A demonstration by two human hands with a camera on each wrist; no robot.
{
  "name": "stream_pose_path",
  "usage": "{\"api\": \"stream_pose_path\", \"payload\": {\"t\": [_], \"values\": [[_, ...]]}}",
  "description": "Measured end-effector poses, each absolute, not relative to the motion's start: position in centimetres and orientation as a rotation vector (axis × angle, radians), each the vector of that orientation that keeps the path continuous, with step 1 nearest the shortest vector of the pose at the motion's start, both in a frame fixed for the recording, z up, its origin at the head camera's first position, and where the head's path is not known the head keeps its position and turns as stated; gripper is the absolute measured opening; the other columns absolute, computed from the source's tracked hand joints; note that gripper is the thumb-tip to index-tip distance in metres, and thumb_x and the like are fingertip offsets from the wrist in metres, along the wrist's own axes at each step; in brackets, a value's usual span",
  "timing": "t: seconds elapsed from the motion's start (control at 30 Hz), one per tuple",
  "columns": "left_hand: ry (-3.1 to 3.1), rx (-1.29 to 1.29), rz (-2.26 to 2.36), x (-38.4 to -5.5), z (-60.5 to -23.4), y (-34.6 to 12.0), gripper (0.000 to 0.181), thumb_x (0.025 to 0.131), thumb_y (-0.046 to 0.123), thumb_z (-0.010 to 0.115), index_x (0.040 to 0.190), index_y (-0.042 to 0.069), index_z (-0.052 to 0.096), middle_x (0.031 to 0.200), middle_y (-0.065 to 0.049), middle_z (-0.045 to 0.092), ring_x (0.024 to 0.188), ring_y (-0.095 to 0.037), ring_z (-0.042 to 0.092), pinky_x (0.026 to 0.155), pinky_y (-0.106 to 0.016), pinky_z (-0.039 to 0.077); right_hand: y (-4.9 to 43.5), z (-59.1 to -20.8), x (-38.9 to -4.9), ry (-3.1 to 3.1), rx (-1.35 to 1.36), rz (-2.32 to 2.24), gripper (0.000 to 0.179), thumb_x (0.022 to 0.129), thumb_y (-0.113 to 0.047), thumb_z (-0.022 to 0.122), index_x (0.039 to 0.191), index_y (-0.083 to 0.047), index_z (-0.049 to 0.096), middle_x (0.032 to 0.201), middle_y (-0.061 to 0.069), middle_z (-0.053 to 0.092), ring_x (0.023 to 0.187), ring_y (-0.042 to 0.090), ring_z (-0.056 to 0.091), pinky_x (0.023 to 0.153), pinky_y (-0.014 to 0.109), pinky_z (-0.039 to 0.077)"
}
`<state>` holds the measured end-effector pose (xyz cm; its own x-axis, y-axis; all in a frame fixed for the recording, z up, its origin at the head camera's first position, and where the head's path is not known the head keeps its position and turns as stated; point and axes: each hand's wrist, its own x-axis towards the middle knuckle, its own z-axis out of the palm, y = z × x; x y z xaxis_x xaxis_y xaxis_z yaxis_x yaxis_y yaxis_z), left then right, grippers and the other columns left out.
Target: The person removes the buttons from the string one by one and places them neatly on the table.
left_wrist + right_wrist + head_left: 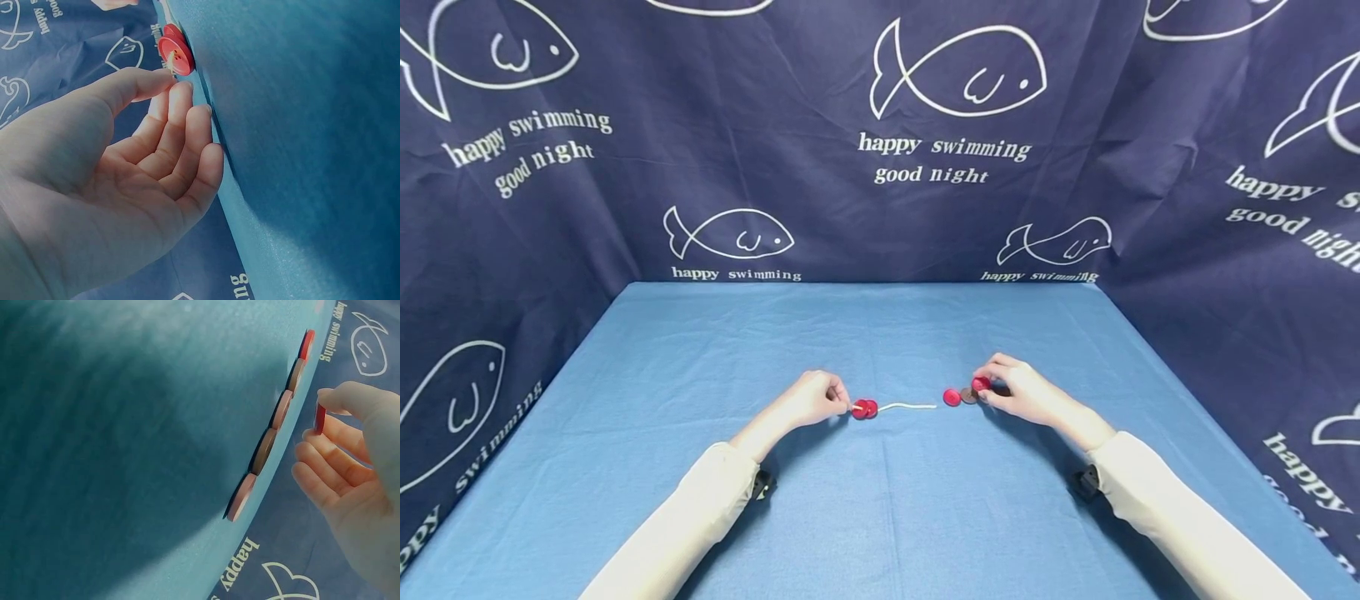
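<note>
Near the middle of the table, my left hand [812, 398] pinches the short end of a white cord [910, 406] between thumb and forefinger. Right at those fingertips are two red buttons [179, 56] threaded on the cord, whose long end lies stretched to the right. My right hand [1021, 390] holds a red button [319, 419] by its edges between thumb and fingers. It is raised over a row of flat buttons: a red one [952, 397] at the left end, then a brown one [295, 376], with more pinkish and brown ones partly hidden behind the hand.
A blue cloth [880, 500] covers the table. Dark blue curtains [820, 150] printed with white fish and lettering hang behind and at both sides. Each wrist, in a white sleeve [715, 483], carries a small black device [763, 484].
</note>
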<state>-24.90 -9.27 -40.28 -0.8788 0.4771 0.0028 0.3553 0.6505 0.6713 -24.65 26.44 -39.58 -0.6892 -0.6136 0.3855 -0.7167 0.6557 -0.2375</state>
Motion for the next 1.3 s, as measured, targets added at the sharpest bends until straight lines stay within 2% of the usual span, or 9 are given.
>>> {"api": "stream_pose_path", "payload": {"t": [0.4, 1.03, 1.3], "values": [[2.695, 0.677, 1.041, -24.9, -40.1, -9.2, 0.006, 0.081, 0.006, 0.064, 0.076, 0.006, 0.068, 0.064, 0.001, 0.062, 0.054, -0.007, 0.052, 0.053, -0.021, 0.043, 27.0, -39.6, -24.5, -2.635, 1.026, 0.543, 0.021, 0.078, -0.008, 0.07, 0.098, -0.001, 0.067, 0.092, 0.006, 0.06, 0.082, 0.016, 0.058, 0.075, 0.036, 0.049], [2.717, 0.718, 1.026, -24.9, -40.0, -9.4, 0.004, 0.08, 0.007, 0.065, 0.077, 0.007, 0.068, 0.066, 0.001, 0.063, 0.054, -0.005, 0.051, 0.056, -0.021, 0.043, 27.9, -39.7, -24.4, -2.606, 1.012, 0.56, 0.022, 0.076, -0.003, 0.069, 0.098, 0.002, 0.067, 0.091, 0.009, 0.06, 0.078, 0.018, 0.057, 0.068, 0.032, 0.048], [2.711, 0.712, 1.035, -24.9, -40.2, -9.4, 0.006, 0.08, 0.006, 0.065, 0.076, 0.007, 0.068, 0.065, 0.001, 0.063, 0.053, -0.005, 0.051, 0.054, -0.021, 0.043, 28.4, -39.9, -24.4, -2.661, 0.961, 0.55, 0.022, 0.078, -0.005, 0.069, 0.099, 0.001, 0.067, 0.094, 0.008, 0.06, 0.081, 0.018, 0.057, 0.072, 0.035, 0.049]]}}
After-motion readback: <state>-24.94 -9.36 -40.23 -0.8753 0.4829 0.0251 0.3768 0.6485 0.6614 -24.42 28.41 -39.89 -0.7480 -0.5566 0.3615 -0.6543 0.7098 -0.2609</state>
